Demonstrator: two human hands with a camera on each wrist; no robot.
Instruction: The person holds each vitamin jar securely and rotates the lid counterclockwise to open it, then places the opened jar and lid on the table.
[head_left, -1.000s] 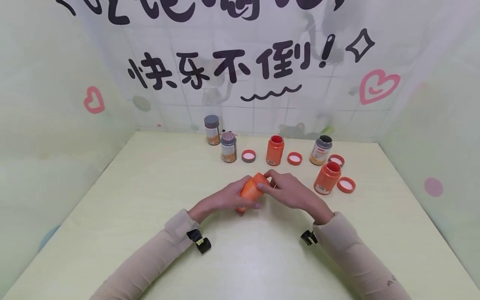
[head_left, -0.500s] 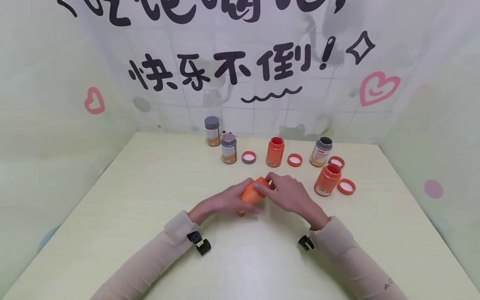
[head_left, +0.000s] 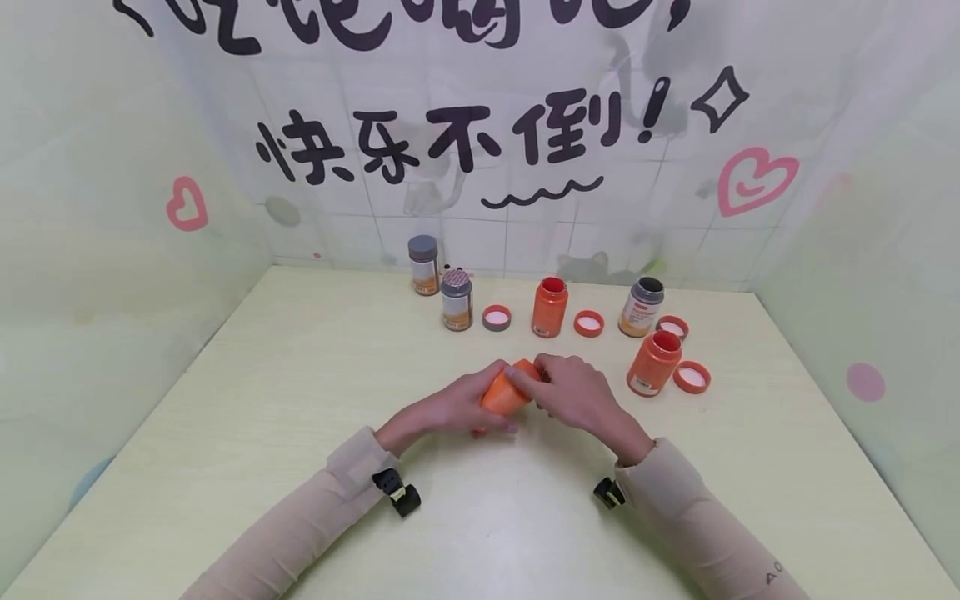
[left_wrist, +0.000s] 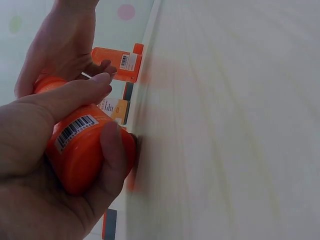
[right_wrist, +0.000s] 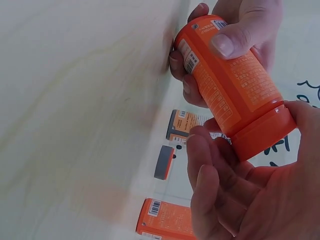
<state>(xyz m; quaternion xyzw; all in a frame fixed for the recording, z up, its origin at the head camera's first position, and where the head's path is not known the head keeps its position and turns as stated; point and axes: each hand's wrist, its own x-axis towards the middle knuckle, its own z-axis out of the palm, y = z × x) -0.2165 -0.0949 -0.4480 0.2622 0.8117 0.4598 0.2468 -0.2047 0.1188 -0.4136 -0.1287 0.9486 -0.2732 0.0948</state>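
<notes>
In the head view my left hand [head_left: 467, 405] grips an orange bottle [head_left: 504, 397] by its body, above the table. It leans with its top toward my right hand [head_left: 576, 388]. The right wrist view shows the orange cap [right_wrist: 262, 132] seated on the bottle's neck, with my right thumb and forefinger pinching it. My other right fingers [right_wrist: 205, 185] are loosely bent beside it. In the left wrist view the barcode label [left_wrist: 76, 132] near the bottle's base shows between my left thumb and fingers.
Behind my hands stand uncapped orange bottles [head_left: 550, 308] [head_left: 654, 364] and an uncapped grey bottle [head_left: 641, 308]. Several loose caps [head_left: 588, 323] lie beside them, white inside up. Two grey-topped bottles [head_left: 423, 265] [head_left: 457, 300] stand at back left. A printed backdrop [head_left: 465, 242] closes the table's far edge.
The bottle has tilted further over to the right. My right hand has turned at the wrist while holding the cap; my left hand keeps its grip nearly in place.
</notes>
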